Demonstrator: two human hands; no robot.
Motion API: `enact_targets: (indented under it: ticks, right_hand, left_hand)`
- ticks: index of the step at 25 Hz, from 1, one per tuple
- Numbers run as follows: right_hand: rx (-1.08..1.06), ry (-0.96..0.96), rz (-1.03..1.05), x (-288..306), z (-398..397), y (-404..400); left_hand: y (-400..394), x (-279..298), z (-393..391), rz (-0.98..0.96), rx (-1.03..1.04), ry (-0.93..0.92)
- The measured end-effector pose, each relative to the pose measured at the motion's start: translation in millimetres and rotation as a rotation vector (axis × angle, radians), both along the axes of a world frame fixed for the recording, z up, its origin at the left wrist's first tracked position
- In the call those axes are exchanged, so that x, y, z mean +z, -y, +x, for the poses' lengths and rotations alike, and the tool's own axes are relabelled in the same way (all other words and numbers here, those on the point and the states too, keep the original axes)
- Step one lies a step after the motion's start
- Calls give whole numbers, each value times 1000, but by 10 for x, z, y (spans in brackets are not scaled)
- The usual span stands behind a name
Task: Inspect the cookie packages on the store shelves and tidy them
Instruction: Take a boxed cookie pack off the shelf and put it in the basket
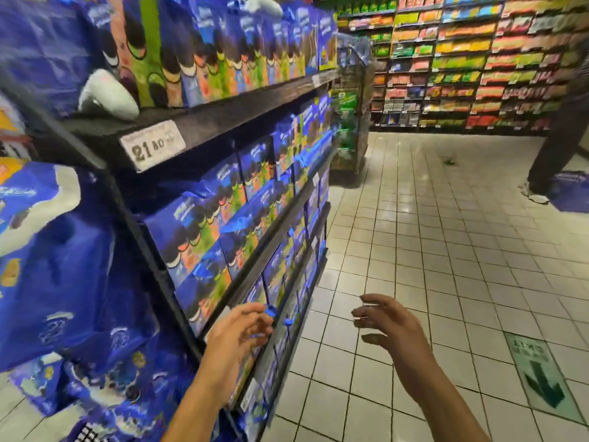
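Blue cookie packages [204, 231] with dark sandwich cookies printed on them fill a black shelf unit [255, 100] running along the left. My left hand [237, 331] reaches to a lower shelf, its loosely bent fingers touching the fronts of the packages [277, 291] there; the blur hides whether it holds one. My right hand [387, 323] hovers over the tiled floor to the right of the shelves, fingers relaxed and spread, holding nothing.
A price tag [153, 145] reading 21.80 sits on the upper shelf edge. Large blue bags [63, 275] hang at the near left. A person [554, 138] stands at the far right by colourful snack shelves [462, 59]. A green exit arrow [541, 381] marks the floor.
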State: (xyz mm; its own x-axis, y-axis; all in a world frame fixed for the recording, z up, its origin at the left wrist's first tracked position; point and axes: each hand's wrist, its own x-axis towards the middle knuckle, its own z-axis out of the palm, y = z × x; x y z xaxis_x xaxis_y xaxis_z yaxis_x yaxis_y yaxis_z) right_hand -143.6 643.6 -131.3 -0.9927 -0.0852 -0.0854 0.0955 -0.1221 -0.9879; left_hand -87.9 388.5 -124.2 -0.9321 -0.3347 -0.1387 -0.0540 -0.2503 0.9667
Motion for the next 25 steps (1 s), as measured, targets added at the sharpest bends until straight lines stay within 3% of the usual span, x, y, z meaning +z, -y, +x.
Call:
enact_targets:
  ticks: [7, 14, 17, 22, 25]
  right_hand:
    - [197, -34, -129, 344, -1509, 88]
    - [550, -95, -233, 1031, -2764, 751]
    - [710, -130, -231, 1210, -3087, 1088]
    - [981, -228, -163, 1345, -3227, 1466]
    - [1107, -278, -191, 1373, -3197, 1609]
  left_hand:
    - [-30, 385, -945, 69, 101, -179]
    - [-2, 879, -1444, -125, 378, -224]
    - [-104, 1049, -1567, -270, 559, -222]
    - [-389, 1121, -1524, -718, 829, -46]
    - [-531, 1138, -1364, -821, 1085, -13]
